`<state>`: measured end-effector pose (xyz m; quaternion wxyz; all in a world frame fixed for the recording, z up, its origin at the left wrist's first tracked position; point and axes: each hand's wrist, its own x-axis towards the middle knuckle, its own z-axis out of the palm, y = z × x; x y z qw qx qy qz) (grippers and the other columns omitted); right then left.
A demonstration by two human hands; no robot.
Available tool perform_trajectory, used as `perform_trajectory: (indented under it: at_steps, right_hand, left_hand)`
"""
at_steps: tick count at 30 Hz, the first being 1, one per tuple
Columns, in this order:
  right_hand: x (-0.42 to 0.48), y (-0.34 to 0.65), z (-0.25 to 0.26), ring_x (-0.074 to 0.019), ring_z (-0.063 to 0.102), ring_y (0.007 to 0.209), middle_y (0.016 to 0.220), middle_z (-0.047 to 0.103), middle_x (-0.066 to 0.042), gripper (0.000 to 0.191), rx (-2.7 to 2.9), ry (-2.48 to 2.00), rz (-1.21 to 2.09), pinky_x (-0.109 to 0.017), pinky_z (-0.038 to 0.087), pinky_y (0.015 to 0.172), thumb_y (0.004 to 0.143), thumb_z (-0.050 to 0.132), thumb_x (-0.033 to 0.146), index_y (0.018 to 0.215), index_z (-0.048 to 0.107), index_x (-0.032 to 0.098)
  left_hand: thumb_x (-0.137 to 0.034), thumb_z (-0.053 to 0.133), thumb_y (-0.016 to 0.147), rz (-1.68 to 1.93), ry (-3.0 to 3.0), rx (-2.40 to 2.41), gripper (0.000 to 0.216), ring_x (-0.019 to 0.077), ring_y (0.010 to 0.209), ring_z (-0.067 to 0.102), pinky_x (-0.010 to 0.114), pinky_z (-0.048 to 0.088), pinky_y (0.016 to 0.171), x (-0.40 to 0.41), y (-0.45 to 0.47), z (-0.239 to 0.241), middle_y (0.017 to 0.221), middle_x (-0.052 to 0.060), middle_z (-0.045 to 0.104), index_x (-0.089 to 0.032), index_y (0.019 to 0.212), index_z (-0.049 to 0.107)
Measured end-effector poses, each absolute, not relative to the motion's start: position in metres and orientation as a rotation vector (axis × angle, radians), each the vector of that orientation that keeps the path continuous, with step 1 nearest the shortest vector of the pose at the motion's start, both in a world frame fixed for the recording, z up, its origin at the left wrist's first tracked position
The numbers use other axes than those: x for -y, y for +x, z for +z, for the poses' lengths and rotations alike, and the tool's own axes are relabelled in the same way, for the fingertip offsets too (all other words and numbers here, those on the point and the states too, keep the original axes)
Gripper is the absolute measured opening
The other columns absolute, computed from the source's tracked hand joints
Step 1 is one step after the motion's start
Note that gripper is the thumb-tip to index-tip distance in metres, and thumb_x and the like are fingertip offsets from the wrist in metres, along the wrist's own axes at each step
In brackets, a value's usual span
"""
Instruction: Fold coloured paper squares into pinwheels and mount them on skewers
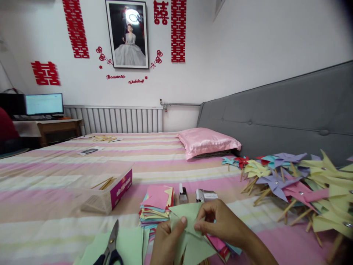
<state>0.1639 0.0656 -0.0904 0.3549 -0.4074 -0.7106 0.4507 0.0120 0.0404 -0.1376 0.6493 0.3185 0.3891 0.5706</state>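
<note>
My left hand (165, 239) and my right hand (220, 222) both pinch a pale green sheet of paper (187, 232) low in the middle, its corners folded inward toward the centre. Thumbs and fingertips press together on the folds. Just behind the hands lies a stack of coloured paper squares (156, 208) with a pink sheet on top. Two small staplers (183, 195) rest beyond the stack.
Scissors (110, 246) lie on green paper at the lower left. An open box (110, 193) holds wooden sticks. A heap of finished paper pinwheels (298, 184) covers the right of the striped bed (82, 162). A pink pillow (206, 141) lies by the grey headboard.
</note>
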Motion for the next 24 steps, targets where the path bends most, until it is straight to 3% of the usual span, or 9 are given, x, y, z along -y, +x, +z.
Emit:
perform_trajectory:
  at_steps: [6, 15, 24]
  right_hand:
    - [-0.068, 0.161, -0.093, -0.0119, 0.057, 0.044, 0.046, 0.064, 0.000, 0.007, 1.856, -1.111, 1.067, -0.018, 0.039, 0.041, 0.060, 0.062, 0.011, 0.054, 0.065, 0.014]
    - [-0.065, 0.162, -0.088, -0.0126, 0.057, 0.045, 0.047, 0.064, -0.002, 0.007, 1.887, -1.173, 1.024, -0.019, 0.039, 0.042, 0.061, 0.061, 0.015, 0.055, 0.064, 0.013]
    - [-0.067, 0.161, -0.094, -0.0106, 0.050, 0.044, 0.046, 0.056, 0.003, 0.004, 1.894, -1.198, 0.960, -0.018, 0.033, 0.042, 0.061, 0.059, 0.015, 0.058, 0.058, 0.016]
  left_hand:
    - [-0.049, 0.075, 0.051, 1.287, 0.732, -0.887, 0.043, 0.0159, 0.043, 0.053, 0.024, 0.038, 0.048, -0.041, 0.012, -0.141, 0.045, 0.005, 0.060, -0.009, 0.067, 0.069]
    - [-0.044, 0.079, 0.047, 1.344, 0.791, -0.885, 0.037, 0.0122, 0.046, 0.050, 0.022, 0.038, 0.048, -0.043, 0.013, -0.147, 0.051, 0.005, 0.061, -0.011, 0.058, 0.067]
    - [-0.040, 0.077, 0.053, 1.317, 0.897, -0.925, 0.033, 0.0144, 0.050, 0.053, 0.025, 0.041, 0.051, -0.040, 0.009, -0.140, 0.055, 0.005, 0.063, -0.010, 0.063, 0.066]
